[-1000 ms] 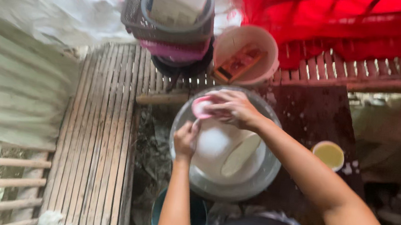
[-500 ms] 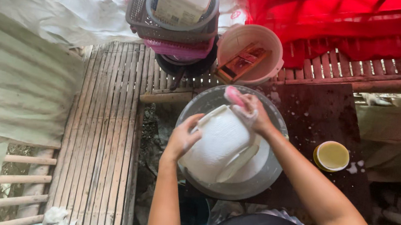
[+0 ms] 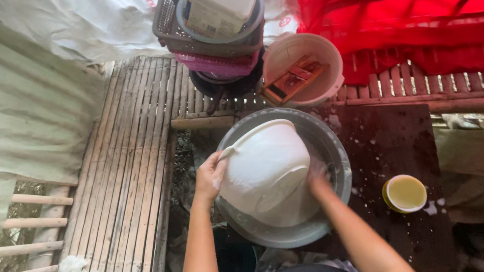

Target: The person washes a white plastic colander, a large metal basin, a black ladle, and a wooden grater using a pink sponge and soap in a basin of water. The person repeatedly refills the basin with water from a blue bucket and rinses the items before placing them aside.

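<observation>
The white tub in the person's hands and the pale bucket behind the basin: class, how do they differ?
The white tub is tipped on its side inside the grey basin; the pale bucket stands upright on the slats. The left hand and right hand touch the white tub; nothing touches the pale bucket. The pale bucket holds a brown object; the white tub's inside is hidden. Both are light-coloured.

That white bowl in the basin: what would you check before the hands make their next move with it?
1. Left hand has the white bowl by its rim: ok, it grips the left edge.
2. Right hand is on the bowl: ok, it presses the right side, though blurred.
3. Bowl stays over the grey metal basin: ok, tilted on its side inside it.
4. Small yellow bowl is out of the way: ok, apart on the dark board to the right.
5. Pink tub behind is clear of the basin: ok.
6. Anything held in the right hand: cannot tell.
</observation>
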